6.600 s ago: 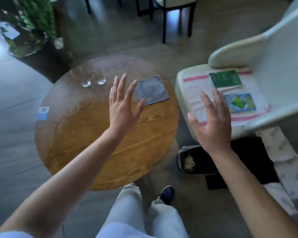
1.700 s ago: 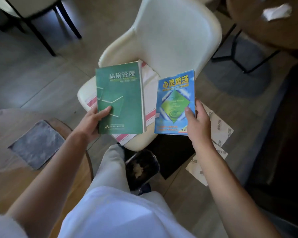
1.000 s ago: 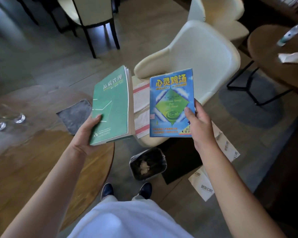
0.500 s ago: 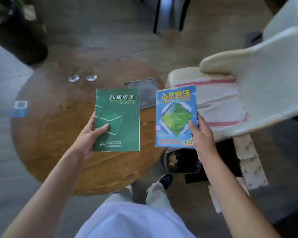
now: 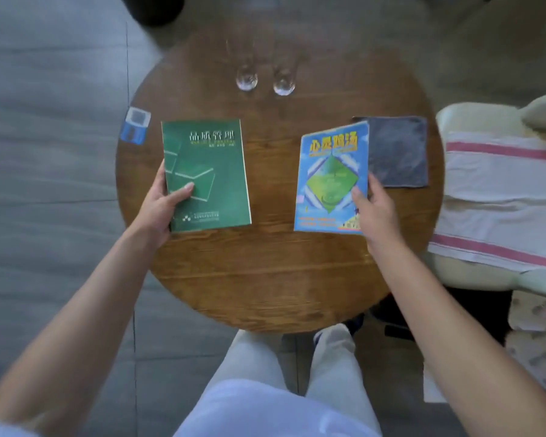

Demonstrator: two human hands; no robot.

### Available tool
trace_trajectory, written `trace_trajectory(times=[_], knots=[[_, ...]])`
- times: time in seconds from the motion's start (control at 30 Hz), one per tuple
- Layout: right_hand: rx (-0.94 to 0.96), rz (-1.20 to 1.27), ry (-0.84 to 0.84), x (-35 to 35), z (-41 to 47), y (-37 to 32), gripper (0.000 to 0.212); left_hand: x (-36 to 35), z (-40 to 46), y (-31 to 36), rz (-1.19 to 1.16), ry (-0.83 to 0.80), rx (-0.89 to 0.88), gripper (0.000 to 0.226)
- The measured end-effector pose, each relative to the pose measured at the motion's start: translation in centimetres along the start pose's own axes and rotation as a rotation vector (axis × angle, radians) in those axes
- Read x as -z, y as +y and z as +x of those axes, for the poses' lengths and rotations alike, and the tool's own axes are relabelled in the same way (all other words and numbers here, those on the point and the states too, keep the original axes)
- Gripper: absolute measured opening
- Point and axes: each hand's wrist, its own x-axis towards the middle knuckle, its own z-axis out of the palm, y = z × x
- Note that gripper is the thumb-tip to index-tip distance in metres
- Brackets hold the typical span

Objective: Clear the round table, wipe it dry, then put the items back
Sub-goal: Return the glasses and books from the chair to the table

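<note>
I look straight down on the round wooden table point(image 5: 265, 279). My left hand point(image 5: 158, 209) grips the lower left edge of a green book point(image 5: 208, 171), held over the table's left half. My right hand point(image 5: 375, 212) grips the lower right corner of a blue book point(image 5: 328, 171) over the right half; its top edge overlaps a grey cloth point(image 5: 397, 152) lying flat on the table. Two clear glasses point(image 5: 248, 78) point(image 5: 283, 85) stand side by side at the far edge. Whether the books touch the tabletop I cannot tell.
A cream chair point(image 5: 473, 279) with a white, red-striped towel point(image 5: 498, 197) on its seat stands close to the table's right. A blue tag point(image 5: 135, 125) lies on the floor at the table's left edge. My legs are under the near edge.
I have turned from the chair to the table. Both books, lifted off the chair seat, have moved over the tabletop and further apart, lower and flatter than half a second ago.
</note>
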Motion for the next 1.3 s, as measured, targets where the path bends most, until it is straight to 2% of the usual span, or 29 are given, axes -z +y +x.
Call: trace_trajectory(times=[0.33, 0.77, 0.83, 0.93, 1.0, 1.1, 1.2, 1.3], knots=[[0.069, -0.078, -0.052, -8.1, 9.8, 1.8, 0.043, 1.0, 9.6, -1.4, 0.058, 0.036, -0.021, 0.083], [0.009, -0.116, -0.028, -10.2, 13.2, 2.9, 0.046, -1.0, 13.3, -1.6, 0.117, 0.005, -0.057, 0.088], [0.041, -0.161, 0.004, -10.1, 13.4, 2.9, 0.053, -1.4, 13.5, -1.4, 0.207, 0.030, -0.105, 0.087], [0.167, -0.326, 0.034, -9.7, 12.8, 3.1, 0.081, -1.8, 13.8, -1.4, 0.376, 0.116, -0.195, 0.088], [0.240, -0.484, 0.032, -9.7, 12.4, 3.2, 0.092, -2.0, 13.9, -1.6, 0.485, 0.176, -0.266, 0.089], [0.227, -0.728, 0.014, -9.9, 12.2, 3.7, 0.093, -2.5, 14.2, -1.8, 0.745, 0.238, -0.342, 0.084], [0.166, -0.877, -0.028, -9.8, 12.3, 4.0, 0.089, -2.7, 14.3, -2.1, 0.952, 0.262, -0.327, 0.072], [0.192, -1.035, 0.012, -9.9, 12.3, 4.2, 0.086, -2.4, 13.9, -2.7, 1.139, 0.301, -0.365, 0.076]])
